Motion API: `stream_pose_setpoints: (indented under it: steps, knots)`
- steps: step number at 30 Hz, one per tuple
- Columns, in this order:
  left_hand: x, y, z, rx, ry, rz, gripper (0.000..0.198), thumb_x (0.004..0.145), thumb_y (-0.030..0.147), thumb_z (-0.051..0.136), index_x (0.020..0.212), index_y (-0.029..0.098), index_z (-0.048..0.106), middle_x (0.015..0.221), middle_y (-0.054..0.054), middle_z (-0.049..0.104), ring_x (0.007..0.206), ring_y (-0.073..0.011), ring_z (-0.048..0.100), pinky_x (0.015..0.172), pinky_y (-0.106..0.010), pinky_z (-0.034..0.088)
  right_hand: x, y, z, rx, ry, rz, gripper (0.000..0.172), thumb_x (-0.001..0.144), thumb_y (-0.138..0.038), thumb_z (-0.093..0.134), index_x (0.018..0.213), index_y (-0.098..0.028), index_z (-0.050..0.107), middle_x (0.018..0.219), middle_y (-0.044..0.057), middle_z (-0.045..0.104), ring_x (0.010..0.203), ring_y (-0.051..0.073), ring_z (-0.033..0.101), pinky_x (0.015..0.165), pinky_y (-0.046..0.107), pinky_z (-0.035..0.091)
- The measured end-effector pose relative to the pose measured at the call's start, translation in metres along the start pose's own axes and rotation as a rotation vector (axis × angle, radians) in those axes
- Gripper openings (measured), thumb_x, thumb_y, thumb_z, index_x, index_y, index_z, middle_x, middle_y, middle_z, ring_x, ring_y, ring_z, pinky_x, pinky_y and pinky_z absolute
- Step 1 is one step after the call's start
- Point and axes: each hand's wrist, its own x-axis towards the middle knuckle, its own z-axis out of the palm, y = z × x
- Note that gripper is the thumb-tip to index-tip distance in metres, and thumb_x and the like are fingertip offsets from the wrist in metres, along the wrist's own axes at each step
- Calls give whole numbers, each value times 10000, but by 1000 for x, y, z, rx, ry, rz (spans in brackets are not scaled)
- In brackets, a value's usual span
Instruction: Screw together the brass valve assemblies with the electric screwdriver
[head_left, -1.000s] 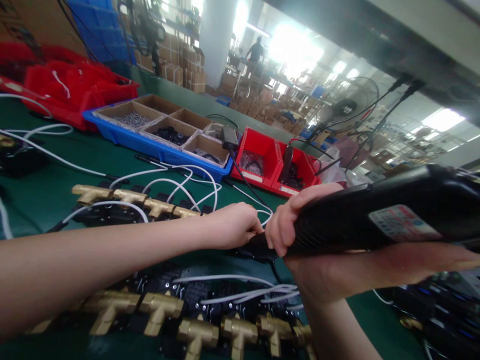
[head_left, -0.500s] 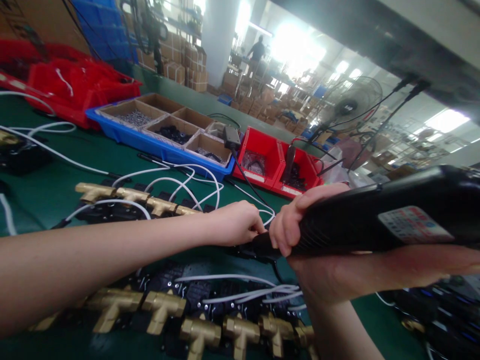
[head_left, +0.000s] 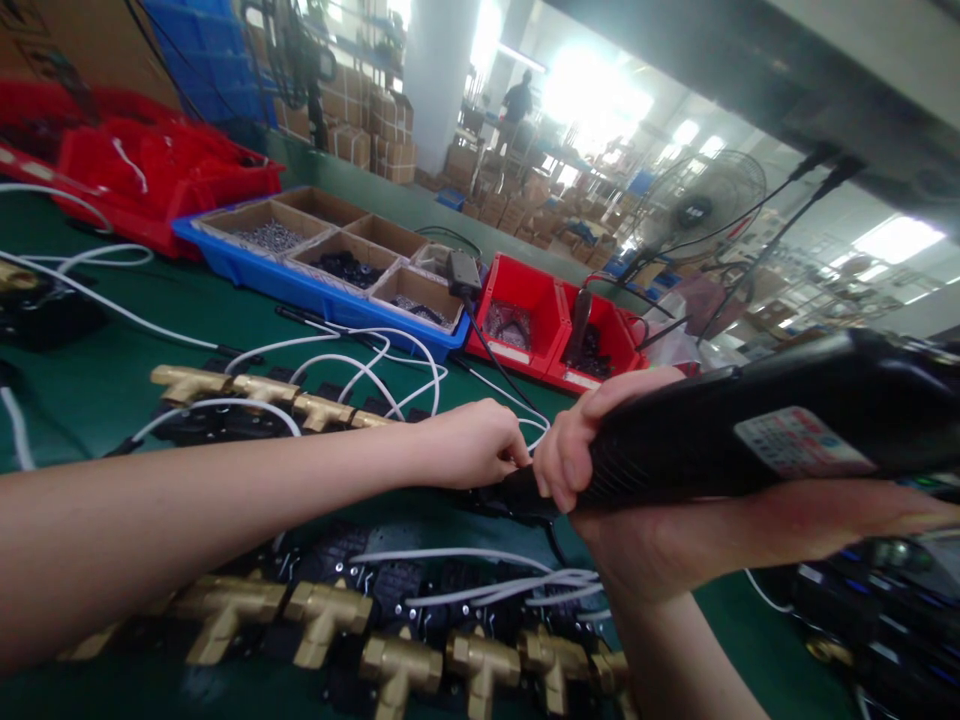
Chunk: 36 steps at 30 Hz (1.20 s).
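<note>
My right hand [head_left: 652,540] is wrapped round a black electric screwdriver [head_left: 675,440] with a white and red label, held slanting across the right side. The screwdriver's nose points left, toward the fingertips of my left hand [head_left: 480,445]. Those fingers are curled and pressed together right beside the nose; whatever they hold is hidden. Beneath both hands lies a dark part, mostly covered. Closer to me is a row of black valve actuators [head_left: 397,590] with brass tee valves [head_left: 401,670] and white cables. Another row of brass tees [head_left: 262,390] lies behind my left forearm.
A blue divided tray [head_left: 247,265] of small hardware stands at the back, beside red bins [head_left: 525,320] of small parts. More red bins [head_left: 172,170] are at far left. Black units [head_left: 862,620] lie at right. A fan [head_left: 694,205] and a distant person [head_left: 517,97] are beyond.
My right hand and the screwdriver have shifted slightly left, and the tool's rear has tilted a little. My left hand has stayed almost still.
</note>
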Motion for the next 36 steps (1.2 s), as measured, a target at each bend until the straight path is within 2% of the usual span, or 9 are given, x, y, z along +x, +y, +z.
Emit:
stream_pose_setpoints:
  steps: [4,6,12,15,17,21,26,30,36]
  knots:
    - [-1,-5,3,12,15,-29,206,771,16,634,752,150,790,732,-40,749,704,-162,665,622,-212,420,7,5,6,-17,-10,-44,685,722,-829,635,592,-156,629,392,-5,502,280,145,440,286,241,337]
    - [-1,-8,5,12,21,-37,213,764,18,630,757,157,791,746,-40,753,718,-164,665,624,-214,418,8,8,7,-19,-8,-57,685,715,-828,643,575,-157,628,379,-9,488,265,142,419,275,241,323]
    - [0,-9,6,-8,8,-11,235,767,16,611,739,171,786,690,-12,733,647,-136,625,628,-204,429,3,10,-4,47,36,-32,619,731,-787,673,716,-167,662,454,-17,541,332,143,474,344,245,386]
    - [1,-6,4,13,24,20,186,790,56,652,760,178,790,679,-8,719,657,-135,615,679,-209,441,3,2,-4,54,20,-83,478,764,-653,746,805,-183,668,500,-35,556,349,115,459,374,229,413]
    - [-2,-4,0,32,40,36,171,796,67,673,755,187,786,693,-8,716,701,-146,626,731,-218,451,5,-3,1,40,38,-131,435,794,-607,738,786,-179,663,494,-35,551,344,112,457,376,226,409]
    - [-21,0,-12,114,121,8,147,791,65,713,790,199,774,835,-21,727,881,-185,653,809,-242,462,9,-2,11,37,79,-63,577,735,-736,694,690,-164,637,451,0,558,319,156,479,331,250,375]
    - [-42,-2,-19,231,70,41,142,849,100,695,806,217,763,872,-17,710,881,-174,658,803,-237,470,10,5,18,7,73,-50,592,683,-753,736,702,-171,633,434,-13,564,310,164,498,295,232,358]
    - [-42,-4,-16,223,61,65,158,854,96,698,897,222,782,918,-28,723,925,-177,662,845,-234,475,9,7,20,-70,80,-93,632,706,-795,683,717,-163,662,424,-18,548,300,157,485,294,234,359]
    - [-40,-4,-15,176,48,57,143,852,76,690,874,183,783,929,-47,747,942,-193,674,855,-245,475,6,9,15,-34,63,-62,598,704,-771,707,747,-178,642,454,-19,563,320,157,495,313,235,368]
